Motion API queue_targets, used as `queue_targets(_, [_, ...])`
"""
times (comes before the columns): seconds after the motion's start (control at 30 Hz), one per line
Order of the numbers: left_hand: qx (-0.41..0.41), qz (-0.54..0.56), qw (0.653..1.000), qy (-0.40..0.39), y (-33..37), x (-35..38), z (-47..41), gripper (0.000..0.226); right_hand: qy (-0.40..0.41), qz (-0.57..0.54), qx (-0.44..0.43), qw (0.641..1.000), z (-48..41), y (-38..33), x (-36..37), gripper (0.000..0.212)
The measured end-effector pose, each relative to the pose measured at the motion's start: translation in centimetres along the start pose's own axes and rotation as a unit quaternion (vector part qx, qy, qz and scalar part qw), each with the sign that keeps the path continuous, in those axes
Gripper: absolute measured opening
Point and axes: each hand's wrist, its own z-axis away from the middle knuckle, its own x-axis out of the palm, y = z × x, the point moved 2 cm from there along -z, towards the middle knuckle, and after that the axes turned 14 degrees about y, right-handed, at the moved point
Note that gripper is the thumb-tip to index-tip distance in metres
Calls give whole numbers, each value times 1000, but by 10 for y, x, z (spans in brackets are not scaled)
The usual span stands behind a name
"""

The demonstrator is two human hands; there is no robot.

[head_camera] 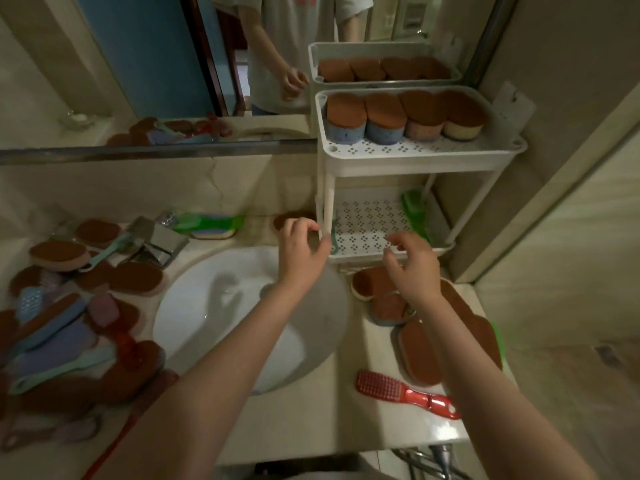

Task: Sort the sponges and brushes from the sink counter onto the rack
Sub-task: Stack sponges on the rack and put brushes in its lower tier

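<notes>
A white two-tier rack [419,155] stands at the counter's back right. Several brown-topped sponges [384,116] stand on edge in its top tier. Its lower tier [367,233] holds a green brush [415,213] along the right side. My left hand [303,245] hovers by the rack's front left post, fingers apart and holding nothing. In front of the lower tier's front rim my right hand [412,263] is also open and holds nothing. More sponges [384,296] lie under my right wrist. A red brush [405,393] lies on the near right counter.
The white sink [214,313] fills the middle, with a chrome faucet [162,242] behind it. A heap of sponges and brushes [65,323] covers the left counter. A green brush [211,223] lies by the back wall. A mirror [156,64] hangs above.
</notes>
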Motion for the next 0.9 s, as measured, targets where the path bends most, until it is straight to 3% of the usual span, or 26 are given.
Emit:
queue_targets(0.1, [-25,-42,996,-75,-14,20,14,23,-70,112,72,989,21,34,3,30])
queue_targets(0.27, [-93,-117,957,-248,-25,60,35,36,-163,242,255,922,36,71,-1,39])
queue_targets(0.37, [-100,-153,927,-328,-27,80,46,47,-220,251,316,888,37,83,2,43])
queue_targets(0.5, [-103,-183,898,-387,-29,99,55,54,-253,212,369,869,36,88,10,33])
queue_targets(0.6, [-100,-205,891,-393,-32,105,58,52,-253,183,391,866,36,92,12,23])
queue_targets(0.73, [-81,-171,920,-343,-27,110,55,30,-183,161,395,886,35,99,4,31])
queue_targets(0.9, [-184,-48,923,-334,-6,111,55,33,-137,106,307,936,43,89,-10,19])
